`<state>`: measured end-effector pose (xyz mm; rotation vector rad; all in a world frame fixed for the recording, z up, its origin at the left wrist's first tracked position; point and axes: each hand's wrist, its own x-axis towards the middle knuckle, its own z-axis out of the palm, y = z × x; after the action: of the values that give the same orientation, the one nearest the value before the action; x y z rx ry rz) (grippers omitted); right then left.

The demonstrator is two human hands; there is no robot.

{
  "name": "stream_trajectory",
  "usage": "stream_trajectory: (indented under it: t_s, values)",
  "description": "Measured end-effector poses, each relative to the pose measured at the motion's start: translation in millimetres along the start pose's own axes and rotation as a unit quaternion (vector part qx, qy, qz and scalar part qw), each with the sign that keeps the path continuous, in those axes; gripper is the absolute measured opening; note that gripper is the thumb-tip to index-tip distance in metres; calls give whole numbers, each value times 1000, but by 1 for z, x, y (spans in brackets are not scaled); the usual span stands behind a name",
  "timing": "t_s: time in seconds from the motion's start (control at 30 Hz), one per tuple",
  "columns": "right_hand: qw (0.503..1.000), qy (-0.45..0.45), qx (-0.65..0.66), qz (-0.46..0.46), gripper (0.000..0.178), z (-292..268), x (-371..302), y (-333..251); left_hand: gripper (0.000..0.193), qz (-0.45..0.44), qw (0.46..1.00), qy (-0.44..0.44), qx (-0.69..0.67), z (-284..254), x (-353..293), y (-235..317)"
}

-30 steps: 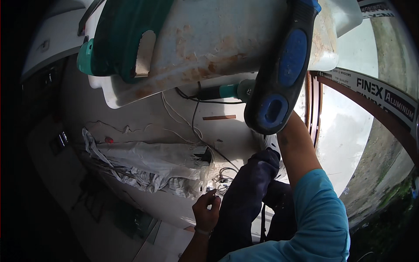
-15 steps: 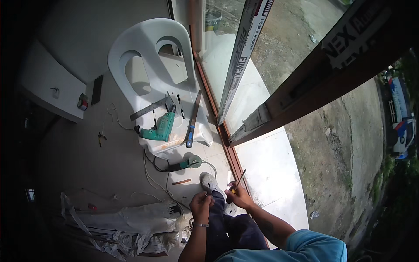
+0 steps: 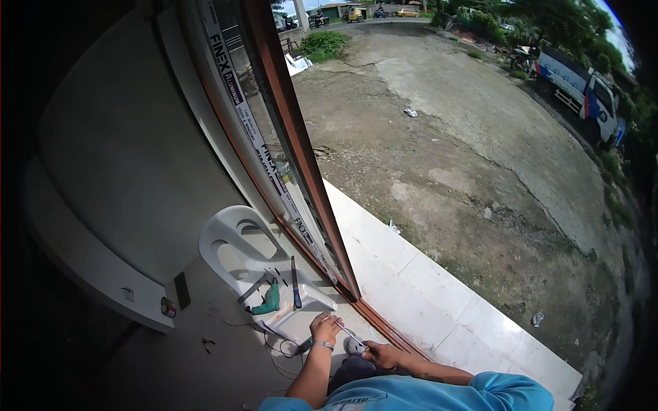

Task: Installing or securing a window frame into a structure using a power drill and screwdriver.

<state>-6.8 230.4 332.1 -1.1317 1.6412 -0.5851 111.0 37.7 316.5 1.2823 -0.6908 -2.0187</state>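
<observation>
My right hand is closed round the handle of a screwdriver, whose thin shaft points up and left. The screwdriver's tip reaches the fingertips of my left hand. Those fingers are pinched together, and whatever they hold is too small to make out. Just beyond the hands stands a white plastic chair. On its seat lie a green power drill, a file with a blue handle and a metal square.
A tall brown door frame with glass rises ahead, above a brown floor track. White tiles border rough ground outside. Pliers and cords lie on the left floor. A truck stands far right.
My view has swung up toward the outdoors. The screwdriver, which pointed away from me, now points at my left hand, its tip at those fingertips.
</observation>
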Motion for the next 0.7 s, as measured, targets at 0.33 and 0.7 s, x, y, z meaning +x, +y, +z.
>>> stream_trajectory:
  t_s: [0.33,0.7]
  values:
    - [954,122,267,57,49,-112,-24,-103,22,153,969,-195,-3,150,-28,123]
    - [939,277,200,-45,48,-242,-34,-205,24,264,889,-374,12,301,-38,254]
